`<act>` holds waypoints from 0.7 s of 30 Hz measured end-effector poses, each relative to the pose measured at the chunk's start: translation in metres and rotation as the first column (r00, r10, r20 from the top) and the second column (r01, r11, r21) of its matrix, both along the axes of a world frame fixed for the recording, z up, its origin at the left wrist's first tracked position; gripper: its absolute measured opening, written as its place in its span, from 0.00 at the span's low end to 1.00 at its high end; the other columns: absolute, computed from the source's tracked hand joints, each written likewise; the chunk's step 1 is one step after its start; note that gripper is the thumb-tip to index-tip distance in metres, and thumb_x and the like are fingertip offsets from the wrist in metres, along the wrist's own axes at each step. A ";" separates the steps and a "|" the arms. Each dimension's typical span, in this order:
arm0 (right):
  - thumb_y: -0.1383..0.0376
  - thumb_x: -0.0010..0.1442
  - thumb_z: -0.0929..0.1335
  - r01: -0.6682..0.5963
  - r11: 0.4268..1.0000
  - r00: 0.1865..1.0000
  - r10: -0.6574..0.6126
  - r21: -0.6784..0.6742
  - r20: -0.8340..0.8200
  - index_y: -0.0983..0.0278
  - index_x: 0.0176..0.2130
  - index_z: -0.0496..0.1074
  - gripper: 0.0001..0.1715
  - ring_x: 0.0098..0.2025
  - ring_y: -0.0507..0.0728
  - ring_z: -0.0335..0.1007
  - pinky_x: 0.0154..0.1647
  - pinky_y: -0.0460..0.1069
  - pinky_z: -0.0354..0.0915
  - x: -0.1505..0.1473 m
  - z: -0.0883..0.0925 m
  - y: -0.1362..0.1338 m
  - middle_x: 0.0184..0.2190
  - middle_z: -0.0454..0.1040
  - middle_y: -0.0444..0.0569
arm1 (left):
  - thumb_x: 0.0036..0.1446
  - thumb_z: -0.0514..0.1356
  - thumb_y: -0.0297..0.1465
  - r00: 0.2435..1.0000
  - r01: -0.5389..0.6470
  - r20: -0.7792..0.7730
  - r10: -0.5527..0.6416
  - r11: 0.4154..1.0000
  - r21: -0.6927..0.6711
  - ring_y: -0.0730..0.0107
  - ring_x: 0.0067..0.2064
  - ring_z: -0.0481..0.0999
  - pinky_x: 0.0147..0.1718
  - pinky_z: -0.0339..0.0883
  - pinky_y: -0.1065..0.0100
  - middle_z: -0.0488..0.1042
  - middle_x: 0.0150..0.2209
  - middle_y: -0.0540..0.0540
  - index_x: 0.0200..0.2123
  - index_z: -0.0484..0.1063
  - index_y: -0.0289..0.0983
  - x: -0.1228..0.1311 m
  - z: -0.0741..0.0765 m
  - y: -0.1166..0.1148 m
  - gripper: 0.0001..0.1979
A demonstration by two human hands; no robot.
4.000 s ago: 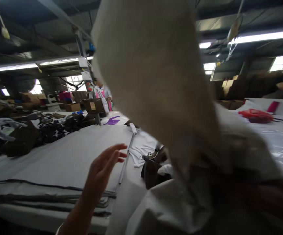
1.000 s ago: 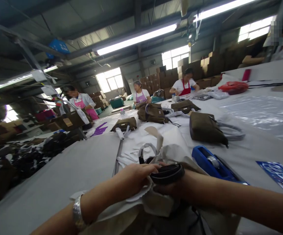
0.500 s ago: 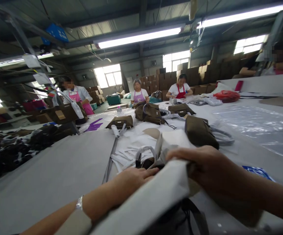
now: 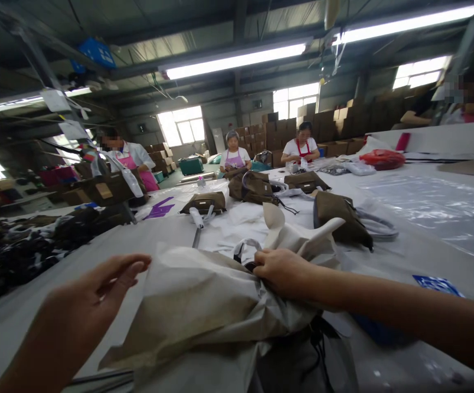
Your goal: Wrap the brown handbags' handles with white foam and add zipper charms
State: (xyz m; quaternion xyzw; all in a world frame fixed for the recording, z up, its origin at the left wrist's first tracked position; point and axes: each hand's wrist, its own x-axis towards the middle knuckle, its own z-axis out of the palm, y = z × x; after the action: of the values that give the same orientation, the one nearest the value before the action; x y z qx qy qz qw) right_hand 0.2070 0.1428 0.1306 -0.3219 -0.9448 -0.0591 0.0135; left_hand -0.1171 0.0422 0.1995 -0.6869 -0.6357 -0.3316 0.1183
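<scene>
A large creased sheet of off-white paper lies spread over a dark drawstring bag in front of me. Most of the bag is hidden; a black cord shows at its lower right. Beyond the sheet rises a handle wrapped in white. My right hand is closed on the bunched paper beside that handle, its fingertips partly hidden in the folds. By the sheet's left edge is my left hand, thumb and fingers curved but apart, with nothing seen between them.
Several olive-brown bags stand across the white table. Clear plastic sheets lie at right, near a blue-and-white packet. A dark heap fills the left side. Several co-workers work beyond the table.
The paper has unfolded to the left over the bag. My left hand has left the bag's opening and moved left; my right hand has moved left and down into the folds.
</scene>
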 end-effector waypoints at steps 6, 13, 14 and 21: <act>0.72 0.62 0.65 -0.050 0.999 0.997 0.049 0.004 0.058 0.67 0.47 0.78 0.16 0.43 0.62 0.76 0.45 0.55 0.71 0.003 0.011 0.003 0.44 0.78 0.57 | 0.59 0.63 0.47 0.831 0.448 -0.196 -0.521 0.835 -0.319 0.40 0.67 0.63 0.62 0.57 0.36 0.68 0.65 0.39 0.62 0.68 0.42 0.094 -0.051 -0.002 0.30; 0.55 0.67 0.67 -0.474 0.880 0.874 0.472 0.009 -0.120 0.57 0.71 0.53 0.39 0.74 0.62 0.42 0.73 0.63 0.43 -0.005 0.032 -0.031 0.73 0.51 0.52 | 0.62 0.64 0.35 0.701 0.684 0.024 -0.712 0.663 -0.305 0.61 0.64 0.67 0.67 0.54 0.54 0.73 0.60 0.50 0.53 0.75 0.47 0.083 -0.061 0.032 0.15; 0.53 0.66 0.68 -0.507 0.861 0.858 0.501 -0.034 -0.110 0.57 0.71 0.52 0.41 0.75 0.63 0.37 0.73 0.63 0.42 -0.007 0.029 -0.031 0.74 0.44 0.52 | 0.63 0.63 0.33 0.709 0.690 0.054 -0.703 0.675 -0.262 0.63 0.64 0.68 0.67 0.55 0.56 0.74 0.60 0.51 0.52 0.76 0.48 0.070 -0.060 0.023 0.14; 0.49 0.68 0.64 -0.495 0.848 0.869 0.486 -0.191 -0.091 0.53 0.71 0.51 0.39 0.74 0.69 0.40 0.69 0.66 0.53 -0.011 0.007 -0.010 0.74 0.43 0.54 | 0.65 0.57 0.43 0.568 -0.426 0.780 0.263 0.904 0.006 0.52 0.57 0.74 0.61 0.64 0.50 0.77 0.53 0.43 0.50 0.74 0.40 0.028 -0.153 -0.081 0.17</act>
State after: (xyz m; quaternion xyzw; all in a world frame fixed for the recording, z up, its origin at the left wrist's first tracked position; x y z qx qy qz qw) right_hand 0.1956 0.1328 0.1379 -0.0708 -0.9961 0.0516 0.0131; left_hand -0.0891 -0.0392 0.0464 -0.3290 -0.7118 -0.6198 -0.0321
